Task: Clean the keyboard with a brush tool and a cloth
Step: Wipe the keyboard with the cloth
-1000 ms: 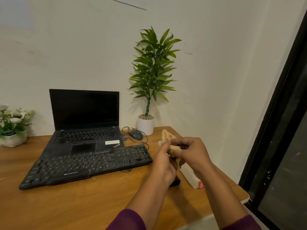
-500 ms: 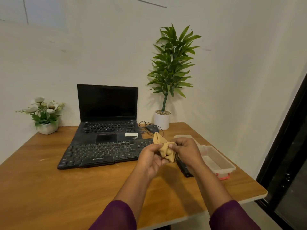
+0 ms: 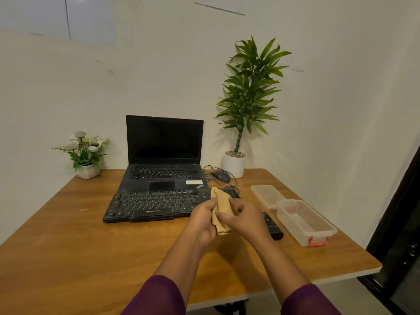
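Head view: both hands are gripping the tan cloth [image 3: 221, 208] upright between them, left hand [image 3: 204, 220] and right hand [image 3: 244, 220] curled shut around it (sleeves purple), hovering just right of the black keyboard [image 3: 154, 204].

both hands gripping cloth [image 3: 221, 206] (tan), keyboard [image 3: 156, 205] behind
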